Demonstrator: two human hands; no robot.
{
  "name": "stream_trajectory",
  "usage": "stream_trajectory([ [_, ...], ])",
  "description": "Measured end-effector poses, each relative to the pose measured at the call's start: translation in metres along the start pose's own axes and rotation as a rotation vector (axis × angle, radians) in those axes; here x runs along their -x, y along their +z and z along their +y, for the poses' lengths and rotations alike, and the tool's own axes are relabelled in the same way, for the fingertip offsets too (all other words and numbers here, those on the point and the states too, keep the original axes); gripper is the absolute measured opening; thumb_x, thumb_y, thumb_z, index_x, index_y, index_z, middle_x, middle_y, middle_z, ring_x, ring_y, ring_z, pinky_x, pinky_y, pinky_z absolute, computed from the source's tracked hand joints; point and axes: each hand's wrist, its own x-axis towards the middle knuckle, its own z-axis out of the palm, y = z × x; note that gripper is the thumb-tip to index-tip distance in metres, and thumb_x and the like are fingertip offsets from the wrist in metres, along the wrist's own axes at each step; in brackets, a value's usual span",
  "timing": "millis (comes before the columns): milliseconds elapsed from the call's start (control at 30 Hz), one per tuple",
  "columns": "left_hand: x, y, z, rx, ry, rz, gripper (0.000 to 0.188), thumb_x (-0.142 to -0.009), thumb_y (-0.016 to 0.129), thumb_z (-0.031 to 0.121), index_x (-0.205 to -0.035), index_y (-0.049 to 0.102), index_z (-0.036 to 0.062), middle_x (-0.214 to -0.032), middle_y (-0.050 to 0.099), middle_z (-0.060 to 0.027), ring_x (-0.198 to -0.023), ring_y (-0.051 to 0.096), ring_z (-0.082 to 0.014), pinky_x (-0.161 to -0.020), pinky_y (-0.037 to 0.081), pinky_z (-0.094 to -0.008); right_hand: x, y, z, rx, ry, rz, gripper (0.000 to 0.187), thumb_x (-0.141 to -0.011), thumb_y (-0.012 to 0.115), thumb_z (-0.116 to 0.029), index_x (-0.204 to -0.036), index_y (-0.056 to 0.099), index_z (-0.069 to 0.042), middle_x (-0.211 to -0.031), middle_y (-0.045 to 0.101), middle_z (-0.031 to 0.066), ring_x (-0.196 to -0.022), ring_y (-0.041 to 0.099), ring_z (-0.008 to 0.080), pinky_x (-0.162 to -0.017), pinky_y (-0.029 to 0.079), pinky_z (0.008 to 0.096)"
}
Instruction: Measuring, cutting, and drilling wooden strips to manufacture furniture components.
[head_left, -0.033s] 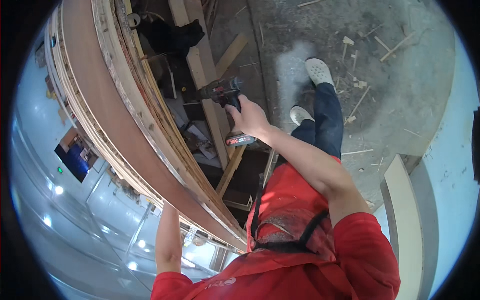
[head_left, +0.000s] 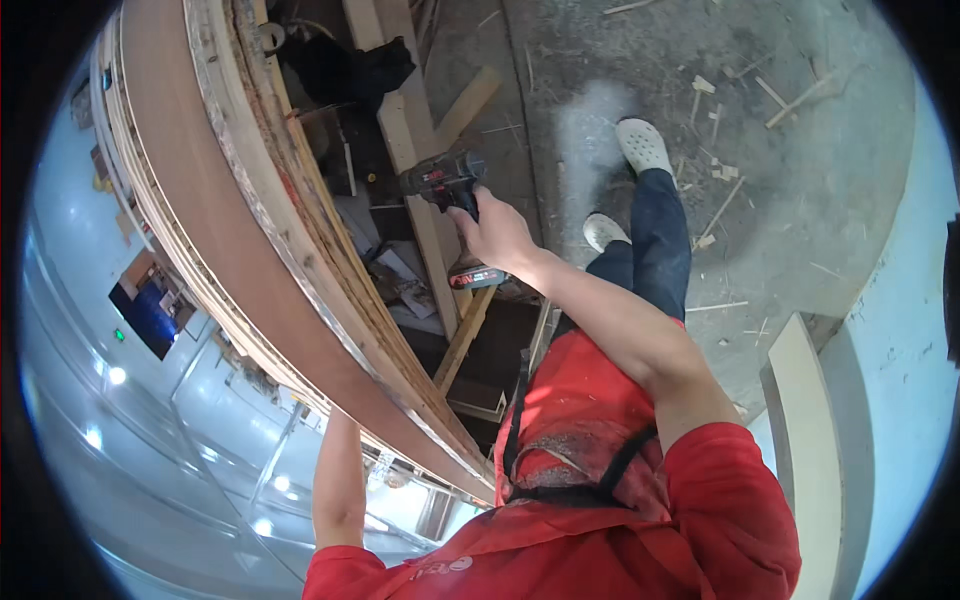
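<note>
A dark cordless drill (head_left: 445, 182) with a grey and red battery at its base is in my right hand (head_left: 498, 235), fingers wrapped round the handle. Its nose points left, over a pale wooden beam (head_left: 432, 245) of the workbench frame. My left forearm (head_left: 340, 480) reaches up to the edge of a long brown board (head_left: 255, 250), which looks curved in this wide view. Behind that edge my left hand is hidden, so its fingers do not show.
Beneath the boards, shelves hold a black cloth (head_left: 345, 70), papers (head_left: 405, 275) and a roll of tape (head_left: 271, 38). Wood offcuts (head_left: 722, 172) litter the concrete floor on the right. A pale panel (head_left: 805, 430) leans by the wall at lower right.
</note>
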Motion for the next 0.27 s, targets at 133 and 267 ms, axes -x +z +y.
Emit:
stream_trajectory([
  [133,0.011,-0.013,0.007,-0.036,-0.104,0.014,0.07,-0.101,0.057,0.035,-0.151,0.039,-0.0103,-0.154,0.04,-0.0312,-0.143,0.04,-0.0465,-0.119,0.034,-0.053,-0.042,0.063,-0.02,0.056,-0.103,0.018,0.042,-0.102,0.061,-0.036,-0.117,0.057,0.002,-0.094,0.069,0.0342,-0.096,0.065,0.0542,-0.081,0.053,0.0566],
  [267,0.003,-0.007,0.004,0.039,-0.122,-0.024,0.066,-0.097,0.055,0.024,-0.15,0.039,-0.0128,-0.155,0.038,-0.0331,-0.143,0.038,-0.0488,-0.12,0.033,-0.0545,-0.105,0.105,-0.052,0.084,-0.193,-0.068,0.049,-0.103,0.059,-0.038,-0.128,0.052,0.004,-0.1,0.069,0.0345,-0.097,0.067,0.0524,-0.081,0.052,0.0586],
])
